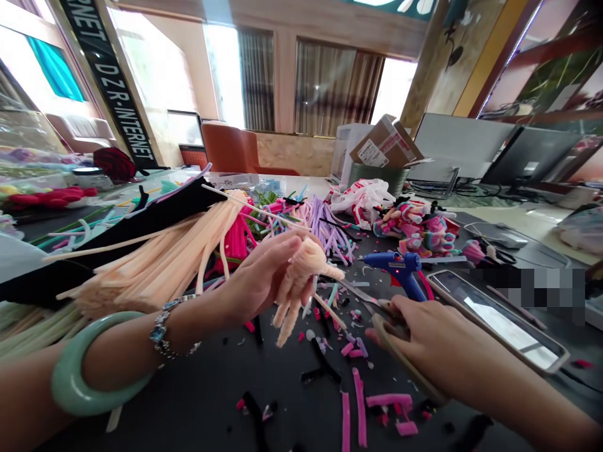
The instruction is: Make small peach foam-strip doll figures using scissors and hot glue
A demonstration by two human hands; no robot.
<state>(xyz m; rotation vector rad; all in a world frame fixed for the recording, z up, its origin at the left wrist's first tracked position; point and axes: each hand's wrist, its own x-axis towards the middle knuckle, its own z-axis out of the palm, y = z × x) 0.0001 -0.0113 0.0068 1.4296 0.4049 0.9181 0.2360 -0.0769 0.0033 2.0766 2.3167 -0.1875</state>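
Head view: steady pinch, guarded edges

The peach fuzzy piece (308, 258) is pinched in the left hand (264, 276), near the view's centre. The scissors (374, 302), at 4 o'clock from it, are gripped by the right hand (424, 320); whether the piece is touched by them cannot be told. Any snip is probably best made with the points aimed clear of the left hand, the pinch firm, and the glue gun (399, 269) at 3 o'clock avoided.

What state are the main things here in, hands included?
Peach piece, held, ends hanging
Scissors, held, blades apparently parted
Left hand, closed on peach piece
Right hand, gripping scissors
Glue gun, lying on its side
Phone, face up, screen lit
Box, tilted
Peach stems, bundled
White bag, crumpled
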